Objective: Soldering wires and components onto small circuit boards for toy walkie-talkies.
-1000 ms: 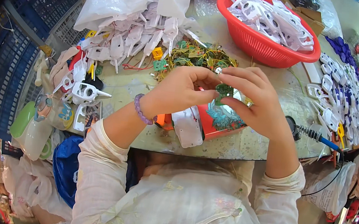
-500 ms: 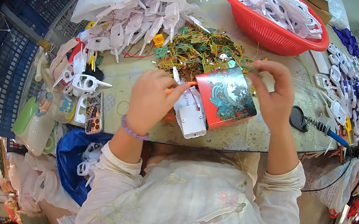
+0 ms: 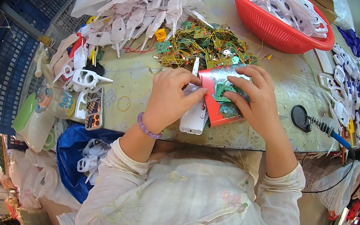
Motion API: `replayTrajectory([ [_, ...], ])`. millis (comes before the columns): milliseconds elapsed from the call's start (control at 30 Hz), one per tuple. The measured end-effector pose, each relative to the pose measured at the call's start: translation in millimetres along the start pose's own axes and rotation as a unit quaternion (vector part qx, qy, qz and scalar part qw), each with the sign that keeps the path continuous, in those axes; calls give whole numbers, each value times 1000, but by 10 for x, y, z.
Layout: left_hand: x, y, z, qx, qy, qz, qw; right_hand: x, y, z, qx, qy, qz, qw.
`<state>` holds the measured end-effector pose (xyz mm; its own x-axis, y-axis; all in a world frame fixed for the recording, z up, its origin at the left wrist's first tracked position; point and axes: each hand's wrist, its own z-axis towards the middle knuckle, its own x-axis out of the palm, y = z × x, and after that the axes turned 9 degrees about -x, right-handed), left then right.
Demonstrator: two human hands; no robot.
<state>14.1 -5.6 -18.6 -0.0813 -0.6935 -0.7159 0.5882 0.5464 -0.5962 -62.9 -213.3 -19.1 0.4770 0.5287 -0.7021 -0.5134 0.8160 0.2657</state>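
A white plastic housing point(image 3: 192, 121), long with a narrow tip, lies near the table's front edge. My left hand point(image 3: 171, 94) is closed over its middle, thumb and forefinger pinched at its edge; what lies under the fingertips is partly hidden. Right beside the housing is a red box point(image 3: 209, 91) with a dark patterned top. Above that top, my right hand point(image 3: 256, 97) pinches a small green circuit board point(image 3: 222, 90) between thumb and fingers. Behind the box spreads a heap of circuit boards point(image 3: 201, 47) with yellow wires.
White housings with red wires point(image 3: 132, 23) are piled at the back left. A red basket point(image 3: 279, 32) of white parts stands at the back right. A soldering iron stand point(image 3: 318, 123) is at the right. A phone point(image 3: 94, 111) and jar point(image 3: 60, 102) sit left.
My right hand has moved left and down over the box, and a green board now shows in its fingers. My left hand has shifted right; the housing has turned more upright in the picture.
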Motion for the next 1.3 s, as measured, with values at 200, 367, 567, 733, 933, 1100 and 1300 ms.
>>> replayTrajectory([
  [200,54,-98,-119,-118,57,-196,972,27,87,-54,14,-96,12,995],
  [367,13,-227,-160,-145,96,-297,939,78,256,57,-17,-92,37,995],
  [567,24,-245,-164,-119,100,-256,954,105,281,60,-13,-84,14,996],
  [733,59,-229,-213,-184,82,-322,925,179,284,-21,14,-156,37,987],
  [933,48,-155,-216,-162,173,-390,890,182,356,-146,18,-154,37,987],
  [1100,33,-120,-183,-190,180,-389,883,211,306,-181,8,-140,41,989],
  [1300,51,-129,-152,-165,130,-332,920,159,270,-105,67,-156,38,985],
])
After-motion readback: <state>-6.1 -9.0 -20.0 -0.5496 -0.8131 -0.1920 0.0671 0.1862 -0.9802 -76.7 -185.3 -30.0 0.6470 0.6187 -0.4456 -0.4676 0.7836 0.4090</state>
